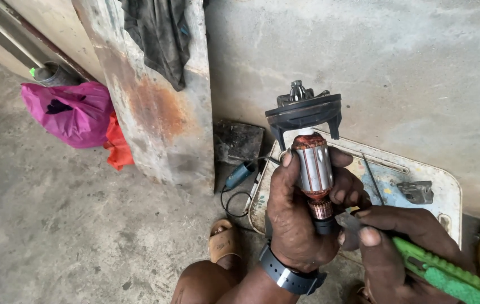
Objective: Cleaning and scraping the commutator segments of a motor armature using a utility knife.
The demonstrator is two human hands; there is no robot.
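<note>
My left hand (299, 217) grips a motor armature (313, 163) upright: a grey laminated core with copper windings at the top, a copper commutator (322, 209) below and a black fan disc (304, 110) on its far end. My right hand (394, 247) holds a green utility knife (448, 275) with its tip close to the commutator. A black watch sits on my left wrist.
A worn white tray (448, 194) lies beneath, with a thin rod (372, 179) and a small grey metal part (417, 191). A blue-handled tool with a cord (240, 175) lies on the concrete floor. A rusty metal sheet (161, 112) leans on the wall, pink and orange bags (74, 112) to its left.
</note>
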